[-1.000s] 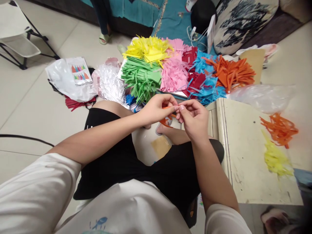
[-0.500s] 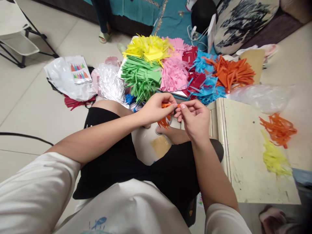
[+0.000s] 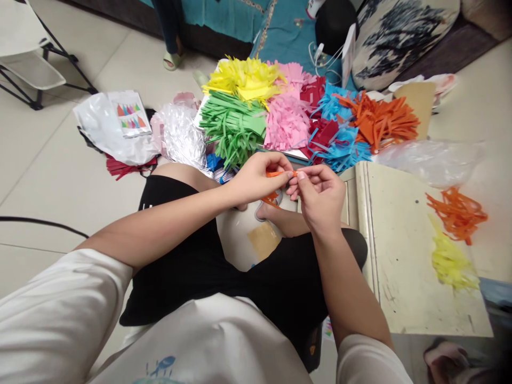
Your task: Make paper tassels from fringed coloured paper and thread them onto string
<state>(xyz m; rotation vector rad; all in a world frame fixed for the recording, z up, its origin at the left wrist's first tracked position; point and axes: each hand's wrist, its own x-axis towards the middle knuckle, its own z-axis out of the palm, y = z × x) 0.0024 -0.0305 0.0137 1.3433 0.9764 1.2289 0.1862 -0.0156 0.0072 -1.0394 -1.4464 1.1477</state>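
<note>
Above my lap, both hands pinch an orange paper tassel (image 3: 276, 174). My left hand (image 3: 267, 172) closes around it, with fringe strips hanging below the palm. The thumb and fingertips of my right hand (image 3: 320, 189) grip its right end, close to my left fingertips. Just beyond my hands lie fringed paper bundles: green (image 3: 236, 125), yellow (image 3: 244, 80), pink (image 3: 286, 120), dark red (image 3: 322, 136), blue (image 3: 346, 149) and orange (image 3: 384, 121). Part of the held tassel is hidden behind my left hand.
On my right stands a cream wooden surface (image 3: 412, 256) bearing orange strips (image 3: 458, 213) and yellow strips (image 3: 452, 258). A clear plastic bag (image 3: 432, 160) lies behind it. Silver fringe (image 3: 184, 136) and a white bag (image 3: 108, 133) rest to the left. Another person's foot (image 3: 172, 60) shows beyond.
The orange strips under my left hand have shifted, and fewer show below the palm. Both hands stay in nearly the same place, still pinching the tassel.
</note>
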